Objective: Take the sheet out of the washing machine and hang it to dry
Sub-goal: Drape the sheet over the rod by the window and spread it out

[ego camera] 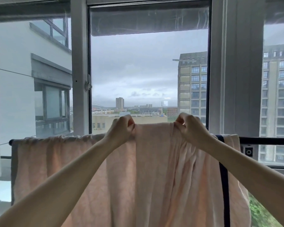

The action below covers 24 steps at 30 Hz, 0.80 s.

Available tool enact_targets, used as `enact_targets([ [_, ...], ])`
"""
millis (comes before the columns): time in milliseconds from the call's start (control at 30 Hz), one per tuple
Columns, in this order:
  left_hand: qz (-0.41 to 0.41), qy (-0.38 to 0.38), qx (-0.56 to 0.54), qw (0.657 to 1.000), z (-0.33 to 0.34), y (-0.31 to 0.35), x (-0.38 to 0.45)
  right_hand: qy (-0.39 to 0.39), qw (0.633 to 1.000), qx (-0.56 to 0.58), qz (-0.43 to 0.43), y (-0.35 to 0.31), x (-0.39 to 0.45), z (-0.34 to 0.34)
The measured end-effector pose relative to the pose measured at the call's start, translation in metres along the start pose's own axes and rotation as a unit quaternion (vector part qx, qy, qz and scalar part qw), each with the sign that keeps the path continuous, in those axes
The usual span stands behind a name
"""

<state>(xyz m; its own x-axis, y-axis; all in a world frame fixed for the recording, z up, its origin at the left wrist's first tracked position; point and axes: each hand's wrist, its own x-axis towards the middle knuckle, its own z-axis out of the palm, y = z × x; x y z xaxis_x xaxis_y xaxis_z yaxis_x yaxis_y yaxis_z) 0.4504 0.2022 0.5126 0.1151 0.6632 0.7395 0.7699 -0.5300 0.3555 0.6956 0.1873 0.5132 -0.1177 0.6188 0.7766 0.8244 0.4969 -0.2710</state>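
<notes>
At nine o'clock the sheet (75, 161) already hangs over the dark rail (267, 140), so this part needs no more holding; the pale pink cloth looks soft and a little crumpled, and its top edge gathers in small folds along the bar. Moving toward the centre, the left hand (121, 128) pinches the upper edge of the sheet between thumb and curled fingers and lifts it a little above the rail, probably to pull the cloth flat. At about one o'clock from it, the right hand (189, 126) grips the same edge in the same way, and the fabric between the two hands is stretched nearly straight, while below it long vertical folds fall down. I judge that the hands are spreading the middle part before they lay it on the bar. At three o'clock a dark blue stripe (224, 185) runs down the cloth, and behind everything stands the grey metal window frame (79, 63).
</notes>
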Motion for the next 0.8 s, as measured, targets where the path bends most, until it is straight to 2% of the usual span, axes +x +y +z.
enact_targets([
  [267, 0.015, -0.033, 0.058, 0.998, 0.010, -0.001, 0.007, 0.007, 0.999, -0.032, 0.035, 0.035, -0.007, -0.026],
  [633, 0.037, -0.032, 0.091, 0.995, -0.003, -0.009, 0.002, -0.038, 0.999, -0.028, -0.010, 0.024, -0.020, -0.028],
  [800, 0.087, -0.174, -0.068, 0.978, -0.004, 0.016, -0.005, -0.063, 0.995, -0.056, -0.047, 0.010, -0.023, -0.017],
])
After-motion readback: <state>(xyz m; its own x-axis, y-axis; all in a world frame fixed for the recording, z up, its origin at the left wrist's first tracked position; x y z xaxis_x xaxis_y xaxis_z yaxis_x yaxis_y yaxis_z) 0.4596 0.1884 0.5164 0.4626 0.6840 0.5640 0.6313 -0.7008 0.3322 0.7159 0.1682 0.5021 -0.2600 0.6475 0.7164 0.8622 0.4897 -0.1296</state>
